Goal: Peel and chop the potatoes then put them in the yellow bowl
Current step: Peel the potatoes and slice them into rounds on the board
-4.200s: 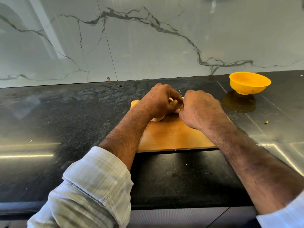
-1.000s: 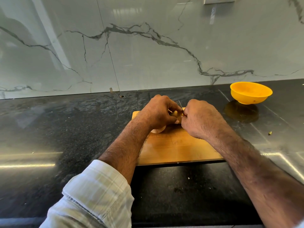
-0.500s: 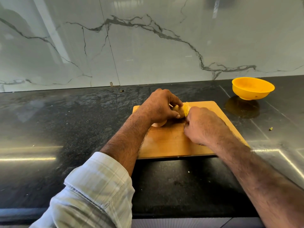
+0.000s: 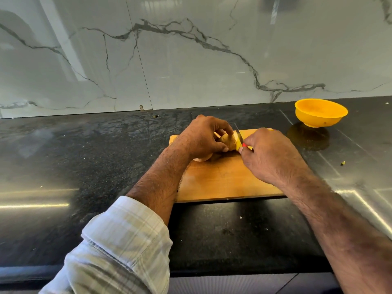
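Left hand [image 4: 201, 139] grip curled around potato [image 4: 229, 142] on cutting board [image 4: 222, 179]; right hand [image 4: 269, 153] pinching knife [image 4: 239, 134].

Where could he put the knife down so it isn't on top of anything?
The near half of the cutting board, in front of both hands, is bare wood. The dark counter left of the board is bare too. It is crowded at the board's far edge, where the left hand holds the potato and the right hand holds the knife.
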